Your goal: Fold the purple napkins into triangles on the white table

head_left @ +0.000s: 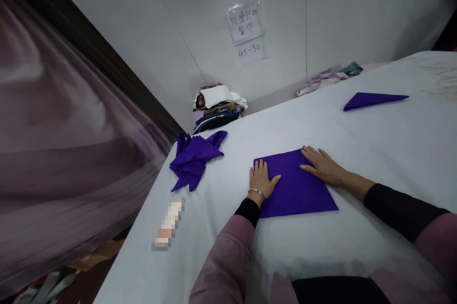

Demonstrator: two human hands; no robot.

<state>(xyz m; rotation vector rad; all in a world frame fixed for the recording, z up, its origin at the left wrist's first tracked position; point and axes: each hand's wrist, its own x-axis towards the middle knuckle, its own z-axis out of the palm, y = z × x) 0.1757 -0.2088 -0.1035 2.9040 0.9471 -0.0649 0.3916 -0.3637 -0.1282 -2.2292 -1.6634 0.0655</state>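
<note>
A purple cloth napkin [296, 187] lies flat on the white-covered table in front of me, its outline four-sided. On its left edge rests my left hand [262, 180], palm down with the fingers spread and a bracelet at the wrist. My right hand [323, 166] lies flat over the napkin's upper right corner, fingers stretched out. Neither hand grips anything. To the left sits a crumpled-looking folded purple napkin [196, 156] with several points. Farther off on the right is another purple napkin [373, 100], folded into a narrow triangle.
A blurred-out strip-shaped item [169, 225] lies near the table's left edge. Behind the table stand a stack of folded cloths [217, 106] and a lower heap of fabric [324, 79]. A handwritten sign [246, 23] hangs on the wall. Sheer drapery [71, 142] hangs at left.
</note>
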